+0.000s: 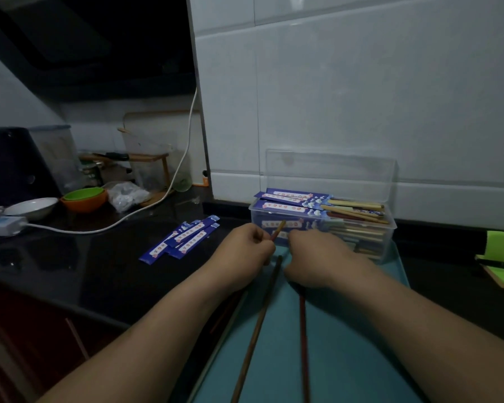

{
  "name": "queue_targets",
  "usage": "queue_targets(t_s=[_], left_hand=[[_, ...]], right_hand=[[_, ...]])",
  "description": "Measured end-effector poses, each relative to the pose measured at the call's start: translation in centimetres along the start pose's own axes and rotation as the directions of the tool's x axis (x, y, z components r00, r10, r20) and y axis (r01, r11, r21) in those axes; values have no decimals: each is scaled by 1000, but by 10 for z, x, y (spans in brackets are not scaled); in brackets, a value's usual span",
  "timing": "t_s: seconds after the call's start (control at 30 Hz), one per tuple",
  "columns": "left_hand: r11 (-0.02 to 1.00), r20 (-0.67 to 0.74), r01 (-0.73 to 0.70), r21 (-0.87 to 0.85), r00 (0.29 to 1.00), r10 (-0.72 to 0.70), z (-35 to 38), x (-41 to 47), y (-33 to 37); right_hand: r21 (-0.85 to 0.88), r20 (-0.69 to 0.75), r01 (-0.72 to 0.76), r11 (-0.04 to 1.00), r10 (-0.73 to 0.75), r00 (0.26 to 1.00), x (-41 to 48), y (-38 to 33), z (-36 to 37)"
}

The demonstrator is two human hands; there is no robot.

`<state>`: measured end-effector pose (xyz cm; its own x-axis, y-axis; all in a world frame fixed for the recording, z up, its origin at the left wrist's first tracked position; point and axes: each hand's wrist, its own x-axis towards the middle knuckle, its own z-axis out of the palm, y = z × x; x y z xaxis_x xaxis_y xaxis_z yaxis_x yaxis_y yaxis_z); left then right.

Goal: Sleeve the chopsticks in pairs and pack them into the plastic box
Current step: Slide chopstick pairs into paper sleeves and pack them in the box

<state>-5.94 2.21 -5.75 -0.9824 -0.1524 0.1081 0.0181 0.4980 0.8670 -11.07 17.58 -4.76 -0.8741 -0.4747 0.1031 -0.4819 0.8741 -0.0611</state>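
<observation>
A clear plastic box [390, 225] with its lid up stands against the tiled wall, holding several blue-sleeved chopstick pairs [297, 203]. My left hand [245, 251] pinches a reddish chopstick [278, 230] whose tip sticks up in front of the box. My right hand [317, 257] is curled closed just to its right; what it grips is hidden. Two loose chopsticks lie on the teal tray [361, 359]: a brown chopstick [259, 324] and a dark red chopstick [303, 344]. Several empty blue sleeves [184, 239] lie on the dark counter to the left.
A white cable [157, 205] runs across the counter to a power strip [3, 225]. A white bowl [32, 206], stacked green and orange bowls [85, 199] and a plastic bag [127, 196] sit at the back left. A green notepad [501, 257] lies at the right.
</observation>
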Motion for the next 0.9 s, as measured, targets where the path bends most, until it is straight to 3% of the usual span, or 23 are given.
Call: queue_targets(t_s=[0.1, 0.23, 0.43, 0.6, 0.77, 0.83, 0.9], left_hand=[[1000, 5, 3, -6, 1000, -3, -2, 1, -2], [997, 10, 12, -73, 1000, -12, 0, -1, -2], [950, -22, -21, -310, 1000, 15, 2, -5, 2], [933, 65, -60, -355, 994, 89, 1, -12, 10], [914, 103, -92, -395, 984, 143, 8, -11, 9], [898, 103, -84, -432, 985, 142, 10, -10, 8], [874, 95, -86, -479, 984, 149, 9, -9, 8]], right_hand=[[76, 15, 7, 997, -8, 1000, 4, 2, 0], [367, 26, 46, 929, -59, 998, 11, 7, 2], [711, -252, 91, 698, 132, 959, 17, 6, -10], [842, -363, 180, 508, 288, 886, 18, 6, -11], [849, -418, 230, 475, 338, 843, 20, 8, -8], [867, -402, 233, 441, 343, 849, 22, 8, -7], [916, -316, 208, 343, 298, 901, 22, 7, -7]])
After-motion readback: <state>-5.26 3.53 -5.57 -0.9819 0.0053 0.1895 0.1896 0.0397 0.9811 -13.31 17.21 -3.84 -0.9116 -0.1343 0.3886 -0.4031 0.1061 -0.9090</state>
